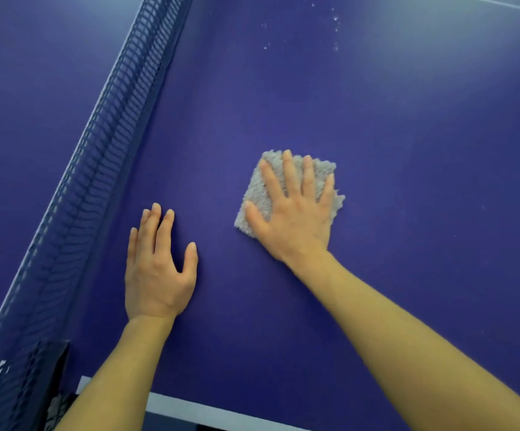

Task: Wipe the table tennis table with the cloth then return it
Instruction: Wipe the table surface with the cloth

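Observation:
A small fluffy grey cloth (254,194) lies flat on the blue table tennis table (408,135). My right hand (293,209) presses down on the cloth with straight, spread fingers that cover most of it. Flat on the bare table surface to the left of the cloth rests my left hand (156,269), fingers straight, holding nothing. Several small white specks (335,18) dot the table surface at the top, beyond the cloth.
The dark blue net (97,157) runs diagonally from the top centre to the bottom left, close to my left hand. A white edge line (190,409) marks the table's near side at the bottom. Another white line (507,4) crosses the far top right.

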